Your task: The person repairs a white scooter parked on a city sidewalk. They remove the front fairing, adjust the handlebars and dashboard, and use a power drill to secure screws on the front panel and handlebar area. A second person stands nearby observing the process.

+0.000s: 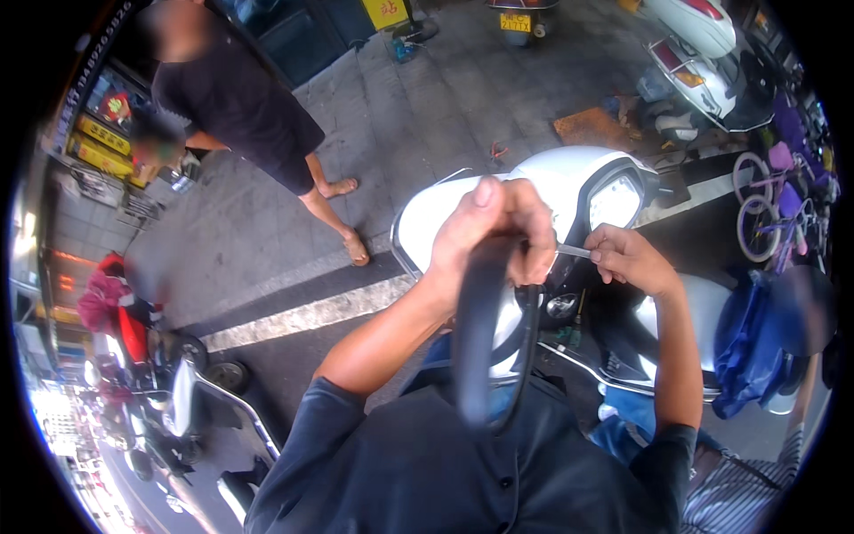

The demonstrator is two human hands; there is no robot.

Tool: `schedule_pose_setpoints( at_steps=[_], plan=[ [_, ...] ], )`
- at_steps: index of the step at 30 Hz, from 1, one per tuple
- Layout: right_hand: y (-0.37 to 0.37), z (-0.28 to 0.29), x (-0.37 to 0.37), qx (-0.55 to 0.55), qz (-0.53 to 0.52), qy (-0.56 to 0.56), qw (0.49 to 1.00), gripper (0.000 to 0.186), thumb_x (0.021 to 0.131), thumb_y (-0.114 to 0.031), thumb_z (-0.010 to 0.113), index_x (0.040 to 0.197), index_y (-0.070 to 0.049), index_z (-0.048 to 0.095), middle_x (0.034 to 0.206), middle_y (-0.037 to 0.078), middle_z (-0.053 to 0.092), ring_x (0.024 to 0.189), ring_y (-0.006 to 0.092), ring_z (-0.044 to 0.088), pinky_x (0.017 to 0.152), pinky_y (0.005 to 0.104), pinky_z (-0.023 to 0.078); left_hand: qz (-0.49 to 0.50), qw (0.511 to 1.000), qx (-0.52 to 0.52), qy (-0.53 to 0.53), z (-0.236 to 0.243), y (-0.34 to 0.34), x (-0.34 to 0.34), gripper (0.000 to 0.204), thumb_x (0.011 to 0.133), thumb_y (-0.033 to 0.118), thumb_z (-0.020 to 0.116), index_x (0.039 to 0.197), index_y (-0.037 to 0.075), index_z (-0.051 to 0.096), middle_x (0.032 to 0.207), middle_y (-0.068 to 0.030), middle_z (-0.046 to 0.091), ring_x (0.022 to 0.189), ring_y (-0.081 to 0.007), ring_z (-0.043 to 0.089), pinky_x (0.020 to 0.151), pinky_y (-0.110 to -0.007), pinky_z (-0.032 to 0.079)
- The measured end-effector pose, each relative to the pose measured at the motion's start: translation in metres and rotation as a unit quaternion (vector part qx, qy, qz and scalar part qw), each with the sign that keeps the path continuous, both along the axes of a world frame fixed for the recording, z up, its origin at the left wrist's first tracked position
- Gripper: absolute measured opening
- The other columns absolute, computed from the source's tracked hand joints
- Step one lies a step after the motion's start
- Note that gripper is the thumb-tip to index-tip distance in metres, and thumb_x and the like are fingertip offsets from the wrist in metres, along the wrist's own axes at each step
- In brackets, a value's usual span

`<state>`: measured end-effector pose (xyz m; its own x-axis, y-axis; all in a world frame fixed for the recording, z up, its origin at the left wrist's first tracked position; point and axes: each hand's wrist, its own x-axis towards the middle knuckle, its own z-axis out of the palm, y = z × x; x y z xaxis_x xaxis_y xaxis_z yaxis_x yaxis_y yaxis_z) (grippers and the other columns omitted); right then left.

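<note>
My left hand (507, 227) is closed in front of the white scooter's front panel (436, 218), thumb up and fingers curled. It seems to grip the stem of a black rear-view mirror (476, 347), which stands close to my chest, nearly edge-on and blurred. My right hand (630, 260), to the right, pinches a slim silver wrench (574, 251). The tool's far end runs behind my left fingers, so I cannot see what it meets. Just beyond my right hand sits the scooter's headlight (614, 200).
A person in dark clothes (240, 107) walks at the upper left. Parked at the left is a red motorbike (133, 334); another white scooter (703, 80) and a purple bicycle (774, 200) stand at the right. Blue cloth (747, 347) drapes by the scooter's seat.
</note>
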<state>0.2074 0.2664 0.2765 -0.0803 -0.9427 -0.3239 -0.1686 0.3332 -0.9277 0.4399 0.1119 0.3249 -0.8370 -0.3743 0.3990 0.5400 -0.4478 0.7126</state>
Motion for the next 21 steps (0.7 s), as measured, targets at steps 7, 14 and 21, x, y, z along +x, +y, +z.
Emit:
schedule_pose_setpoints(
  at_steps=[7,14,21],
  plan=[
    [0.013,0.002,0.035,-0.021,-0.1,0.157,0.982,0.027,0.089,-0.024,0.069,0.094,0.003,0.069,0.066,0.004,0.059,0.064,0.0122,0.055,0.061,0.0307,0.043,-0.086,0.993,-0.077,0.016,-0.008,-0.009,-0.004,0.079,0.096,0.074,0.033,0.089,0.0,0.061,0.069,-0.0064,0.061,0.062,-0.0123,0.059,0.061,-0.024,0.045],
    [0.025,0.0,0.09,0.041,-0.285,0.185,0.939,0.018,0.089,-0.016,0.07,0.086,0.002,0.068,0.068,-0.002,0.055,0.068,0.0064,0.047,0.059,0.0266,0.039,-0.209,0.971,-0.114,0.036,0.003,-0.035,-0.016,0.075,0.096,0.072,0.034,0.078,0.003,0.055,0.067,-0.0096,0.058,0.056,-0.0127,0.057,0.053,-0.023,0.044],
    [0.023,-0.007,0.087,0.019,-0.278,0.144,0.949,0.02,0.09,-0.019,0.071,0.087,0.001,0.067,0.071,-0.002,0.058,0.068,0.0059,0.048,0.061,0.025,0.04,-0.139,0.982,-0.11,0.066,-0.017,-0.029,-0.016,0.088,0.089,0.083,0.028,0.086,0.0,0.059,0.074,-0.0107,0.063,0.063,-0.0132,0.061,0.06,-0.024,0.047]
  ],
)
